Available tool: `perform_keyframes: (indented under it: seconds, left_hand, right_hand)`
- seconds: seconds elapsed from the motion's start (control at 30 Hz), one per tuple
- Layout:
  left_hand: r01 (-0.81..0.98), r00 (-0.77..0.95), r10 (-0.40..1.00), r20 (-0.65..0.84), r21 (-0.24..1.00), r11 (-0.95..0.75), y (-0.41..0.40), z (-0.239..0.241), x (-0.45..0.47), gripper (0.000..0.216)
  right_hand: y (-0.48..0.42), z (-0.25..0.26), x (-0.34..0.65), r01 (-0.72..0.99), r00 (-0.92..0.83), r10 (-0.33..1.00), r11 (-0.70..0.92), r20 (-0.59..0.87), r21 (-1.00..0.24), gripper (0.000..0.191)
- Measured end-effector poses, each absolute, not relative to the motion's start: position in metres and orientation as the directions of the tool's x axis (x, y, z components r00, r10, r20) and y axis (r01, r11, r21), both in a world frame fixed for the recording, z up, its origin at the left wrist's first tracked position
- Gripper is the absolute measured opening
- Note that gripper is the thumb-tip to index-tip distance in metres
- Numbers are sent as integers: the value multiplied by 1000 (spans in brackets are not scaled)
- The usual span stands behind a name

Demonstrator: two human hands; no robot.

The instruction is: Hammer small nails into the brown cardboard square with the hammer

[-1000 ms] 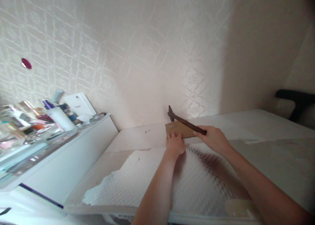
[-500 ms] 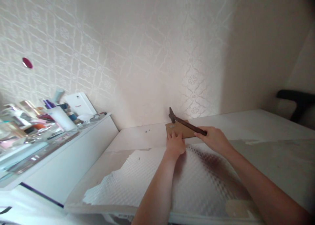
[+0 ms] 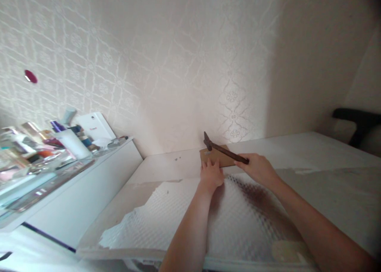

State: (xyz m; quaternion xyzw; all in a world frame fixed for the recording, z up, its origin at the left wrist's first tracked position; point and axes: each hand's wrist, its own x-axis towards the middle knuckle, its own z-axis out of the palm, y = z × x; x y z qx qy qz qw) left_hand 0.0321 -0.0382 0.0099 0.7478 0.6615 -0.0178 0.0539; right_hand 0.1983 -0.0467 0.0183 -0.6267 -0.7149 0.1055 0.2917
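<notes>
My right hand (image 3: 258, 168) is closed around the wooden handle of a hammer (image 3: 226, 151). The hammer's dark head points left and sits over the far part of a flat brown board (image 3: 228, 161), close to the wall; whether it touches the board I cannot tell. Pale lettering shows at the board's left end. My left hand (image 3: 212, 174) rests on that end with its fingers spread and lying flat. Under my forearms lies a sheet of white bubble-textured wrap (image 3: 154, 212). Anything small under the hammer's head is hidden or too small to make out.
Behind the white work surface (image 3: 160, 164) rises a patterned wall (image 3: 178, 85). Two small dark bits (image 3: 177, 159) lie left of the board. At left, a white cabinet (image 3: 89, 192) carries bottles, tubes and a white box (image 3: 94, 127). A black armrest-like shape (image 3: 355, 115) stands at right.
The hammer's head is very slightly lower over the board. The whole view has shifted a little. Both hands stay in nearly the same places.
</notes>
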Motion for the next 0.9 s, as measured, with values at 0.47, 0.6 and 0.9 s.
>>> perform_keyframes:
  seconds: [0.47,0.6,0.9]
  left_hand:
    - [991,123,988,-92,64,-118,-38,10,32,58]
    - [990,133,986,-98,60,-127,-41,13,33,58]
    - [991,123,988,-88,65,-118,-39,10,32,57]
  right_hand:
    - [-46,22,198,817,-54,973,172,223,-551,29]
    - [-46,21,198,833,-45,974,160,223,-529,29]
    - [-43,17,199,807,-36,961,189,274,-560,28]
